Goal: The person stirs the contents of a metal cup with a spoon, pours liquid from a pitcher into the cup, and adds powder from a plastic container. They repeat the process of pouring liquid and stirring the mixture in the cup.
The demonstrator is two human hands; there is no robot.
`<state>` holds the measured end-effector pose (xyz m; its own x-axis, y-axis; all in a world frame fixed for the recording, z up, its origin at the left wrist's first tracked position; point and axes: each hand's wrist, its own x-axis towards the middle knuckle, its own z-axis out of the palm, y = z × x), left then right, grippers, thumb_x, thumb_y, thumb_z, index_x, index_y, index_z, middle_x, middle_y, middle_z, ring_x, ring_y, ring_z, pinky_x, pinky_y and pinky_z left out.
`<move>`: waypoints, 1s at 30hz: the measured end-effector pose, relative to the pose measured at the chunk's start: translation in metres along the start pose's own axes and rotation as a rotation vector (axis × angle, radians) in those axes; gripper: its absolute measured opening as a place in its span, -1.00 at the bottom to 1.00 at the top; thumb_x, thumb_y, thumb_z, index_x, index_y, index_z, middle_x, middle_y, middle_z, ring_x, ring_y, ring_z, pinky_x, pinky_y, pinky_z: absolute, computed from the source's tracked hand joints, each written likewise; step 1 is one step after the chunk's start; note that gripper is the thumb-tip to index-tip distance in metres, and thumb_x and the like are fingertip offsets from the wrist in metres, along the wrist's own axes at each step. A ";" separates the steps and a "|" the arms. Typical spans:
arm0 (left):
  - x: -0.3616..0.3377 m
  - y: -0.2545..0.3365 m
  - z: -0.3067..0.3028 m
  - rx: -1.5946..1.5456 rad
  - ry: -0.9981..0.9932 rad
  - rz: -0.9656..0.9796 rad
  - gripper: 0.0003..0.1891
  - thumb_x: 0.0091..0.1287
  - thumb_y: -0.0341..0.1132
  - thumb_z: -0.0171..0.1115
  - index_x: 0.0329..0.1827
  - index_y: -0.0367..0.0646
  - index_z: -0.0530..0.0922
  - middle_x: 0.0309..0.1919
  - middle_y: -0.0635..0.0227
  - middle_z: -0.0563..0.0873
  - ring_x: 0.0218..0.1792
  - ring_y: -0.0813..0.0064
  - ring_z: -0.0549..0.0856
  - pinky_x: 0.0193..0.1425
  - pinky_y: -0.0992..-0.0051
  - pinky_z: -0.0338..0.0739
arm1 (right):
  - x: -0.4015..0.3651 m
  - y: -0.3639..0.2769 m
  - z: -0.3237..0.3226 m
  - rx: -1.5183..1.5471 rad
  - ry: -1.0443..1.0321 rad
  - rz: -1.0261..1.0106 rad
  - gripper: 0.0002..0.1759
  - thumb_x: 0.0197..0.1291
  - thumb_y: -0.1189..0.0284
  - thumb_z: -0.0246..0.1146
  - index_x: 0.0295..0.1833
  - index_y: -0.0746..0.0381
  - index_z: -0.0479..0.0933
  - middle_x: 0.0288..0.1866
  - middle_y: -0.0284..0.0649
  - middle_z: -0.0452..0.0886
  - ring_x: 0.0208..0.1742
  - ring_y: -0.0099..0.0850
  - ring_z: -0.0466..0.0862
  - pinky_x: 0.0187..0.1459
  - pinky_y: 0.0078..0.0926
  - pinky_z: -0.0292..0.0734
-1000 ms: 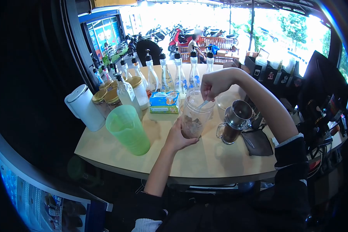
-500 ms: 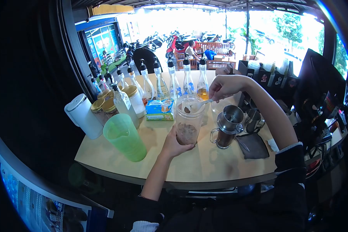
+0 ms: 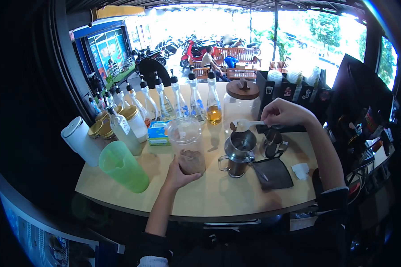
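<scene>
My left hand point(image 3: 181, 175) is wrapped round the lower part of a clear plastic jar point(image 3: 187, 144) that holds brown powder. In my right hand point(image 3: 278, 113) is the handle of a white scoop point(image 3: 240, 125) with some brown powder in its bowl. The scoop is held above a metal drip filter point(image 3: 242, 144), which sits on a glass mug point(image 3: 236, 167) with dark liquid. Behind the scoop stands a big glass jar point(image 3: 241, 104) with a wooden lid.
A green pitcher point(image 3: 127, 169), white jug point(image 3: 82, 141), tissue pack point(image 3: 159, 133) and several pump bottles point(image 3: 194, 100) stand left and behind. A metal pitcher point(image 3: 272, 144), dark cloth point(image 3: 274, 173) and crumpled tissue point(image 3: 301, 171) lie right. A person point(image 3: 208, 58) sits on a bench outside.
My right hand has lifted the scoop out of the clear jar and brought it right, over the drip filter. The view has shifted, and the wooden-lidded jar now shows fully.
</scene>
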<state>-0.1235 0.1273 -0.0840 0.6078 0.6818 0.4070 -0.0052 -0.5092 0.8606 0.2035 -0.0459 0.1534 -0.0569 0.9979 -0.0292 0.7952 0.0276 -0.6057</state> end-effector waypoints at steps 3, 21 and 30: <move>0.001 -0.006 0.003 -0.006 -0.013 -0.050 -0.02 -0.29 -0.27 0.66 0.29 -0.25 0.31 0.09 0.11 0.62 0.13 0.26 0.62 0.24 0.29 0.51 | -0.016 0.011 0.006 0.024 0.099 -0.010 -0.84 0.13 0.54 0.19 -0.25 0.39 0.63 -0.46 -0.31 0.64 -0.39 -0.67 0.57 -0.28 -0.64 0.48; 0.000 0.000 0.010 -0.093 0.035 -0.069 -0.11 -0.28 -0.30 0.65 0.19 -0.33 0.37 0.03 0.14 0.64 0.08 0.34 0.64 0.21 0.33 0.51 | -0.040 0.014 0.039 -0.158 0.340 0.040 -0.84 0.13 0.46 0.24 -0.20 0.30 0.61 -0.34 -0.08 0.66 -0.23 -0.17 0.66 -0.15 -0.30 0.53; 0.000 -0.010 0.008 -0.087 0.036 -0.061 -0.09 -0.27 -0.33 0.65 0.21 -0.33 0.34 0.05 0.13 0.62 0.10 0.32 0.63 0.22 0.31 0.51 | -0.038 0.021 0.043 -0.209 0.395 -0.020 -0.85 0.16 0.44 0.23 -0.19 0.25 0.60 -0.29 -0.14 0.67 -0.16 -0.19 0.65 -0.11 -0.30 0.54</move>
<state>-0.1171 0.1280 -0.0956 0.5804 0.7292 0.3625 -0.0390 -0.4198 0.9068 0.1966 -0.0860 0.1080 0.1290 0.9413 0.3120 0.9035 0.0181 -0.4282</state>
